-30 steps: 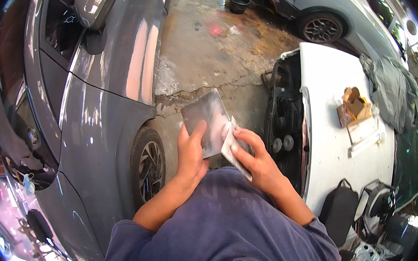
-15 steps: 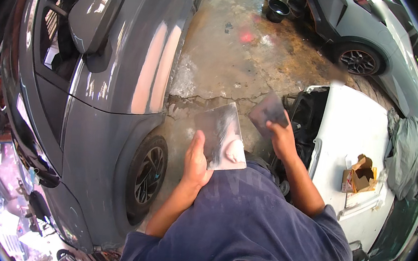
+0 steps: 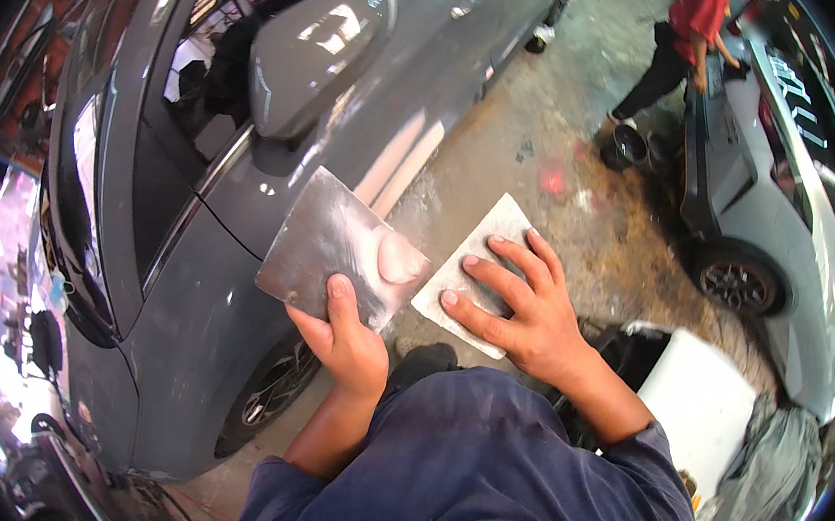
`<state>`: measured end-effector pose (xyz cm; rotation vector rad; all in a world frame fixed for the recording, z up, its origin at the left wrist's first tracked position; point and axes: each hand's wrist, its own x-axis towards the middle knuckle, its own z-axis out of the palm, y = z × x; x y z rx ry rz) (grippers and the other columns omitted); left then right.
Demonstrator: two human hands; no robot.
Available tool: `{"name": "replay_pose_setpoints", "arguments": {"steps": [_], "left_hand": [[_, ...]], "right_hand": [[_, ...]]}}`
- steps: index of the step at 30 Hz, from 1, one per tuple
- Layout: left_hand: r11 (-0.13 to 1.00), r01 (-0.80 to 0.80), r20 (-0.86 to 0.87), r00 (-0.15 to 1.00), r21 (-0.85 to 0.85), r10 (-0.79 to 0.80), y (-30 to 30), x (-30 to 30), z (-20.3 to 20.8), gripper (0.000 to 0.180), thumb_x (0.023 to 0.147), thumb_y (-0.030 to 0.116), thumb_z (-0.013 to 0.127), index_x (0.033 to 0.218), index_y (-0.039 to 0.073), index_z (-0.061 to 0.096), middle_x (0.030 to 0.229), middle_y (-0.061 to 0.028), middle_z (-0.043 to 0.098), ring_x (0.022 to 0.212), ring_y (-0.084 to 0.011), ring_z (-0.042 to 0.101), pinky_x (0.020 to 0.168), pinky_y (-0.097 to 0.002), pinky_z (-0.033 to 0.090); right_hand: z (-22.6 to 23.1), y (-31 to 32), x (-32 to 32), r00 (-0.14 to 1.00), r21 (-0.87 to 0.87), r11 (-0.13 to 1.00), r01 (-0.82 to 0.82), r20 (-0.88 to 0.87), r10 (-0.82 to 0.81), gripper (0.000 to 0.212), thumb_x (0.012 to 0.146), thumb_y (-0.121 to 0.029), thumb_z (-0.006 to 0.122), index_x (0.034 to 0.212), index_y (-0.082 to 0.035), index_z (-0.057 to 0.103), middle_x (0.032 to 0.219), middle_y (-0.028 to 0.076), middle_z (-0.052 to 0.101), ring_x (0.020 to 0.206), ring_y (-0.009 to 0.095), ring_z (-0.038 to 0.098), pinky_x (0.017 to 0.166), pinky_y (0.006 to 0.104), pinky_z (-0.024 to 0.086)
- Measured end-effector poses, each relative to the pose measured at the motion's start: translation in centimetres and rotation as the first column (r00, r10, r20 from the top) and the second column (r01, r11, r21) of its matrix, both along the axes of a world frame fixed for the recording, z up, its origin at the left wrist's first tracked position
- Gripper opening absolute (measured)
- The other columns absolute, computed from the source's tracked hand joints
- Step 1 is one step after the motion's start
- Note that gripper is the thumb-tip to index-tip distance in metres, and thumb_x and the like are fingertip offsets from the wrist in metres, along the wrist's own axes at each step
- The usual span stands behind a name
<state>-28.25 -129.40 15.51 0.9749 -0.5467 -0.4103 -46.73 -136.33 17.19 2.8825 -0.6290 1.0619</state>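
My left hand grips a thin flat metal plate from below, its thumb on the upper face. Near the plate's right corner sits a lump of pale pink putty, with a smear of it beside the lump. My right hand holds a pale, flat rectangular spreader, fingers spread over its face and the thumb out of sight. The spreader is close to the plate's right corner; I cannot tell if they touch. Left of my hands stands a dark grey car with pale pink filler stripes on its side.
The car's wing mirror juts out at upper left. A white panel and a grey plastic sheet are at right. A silver car, black buckets and a person in red are farther off.
The view has shifted, bringing a person in red into sight. My left hand and the plate have turned. My right hand has turned over and come nearer the plate, its fingers now across the spreader.
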Motion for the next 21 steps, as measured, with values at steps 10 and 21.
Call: {"name": "replay_pose_setpoints", "arguments": {"steps": [10, 21], "left_hand": [[0.93, -0.341, 0.157, 0.919, -0.142, 0.361, -4.0, 8.1, 0.7, 0.057, 0.097, 0.006, 0.053, 0.146, -0.008, 0.025, 0.144, -0.0269, 0.042, 0.129, -0.0329, 0.05, 0.107, -0.0444, 0.043], [0.302, -0.915, -0.024, 0.319, -0.267, 0.947, -1.9, 10.2, -1.5, 0.059, 0.098, 0.011, 0.058, 0.149, 0.001, 0.032, 0.145, -0.017, 0.046, 0.131, -0.029, 0.049, 0.11, -0.0452, 0.04]], "right_hand": [[-3.7, -9.1, 9.2, 0.842, 0.711, 0.561, -0.424, 0.08, 0.534, 0.062, 0.075, 0.003, 0.064, 0.132, -0.022, 0.063, 0.133, 0.009, 0.055, 0.129, 0.031, 0.05, 0.112, 0.0429, 0.036], [-13.4, -18.4, 25.2, 0.602, 0.835, -0.469, 0.287, 0.223, 0.767, 0.054, 0.095, -0.015, 0.067, 0.143, -0.004, 0.045, 0.131, 0.01, 0.059, 0.121, 0.023, 0.056, 0.105, 0.0407, 0.044]]}}
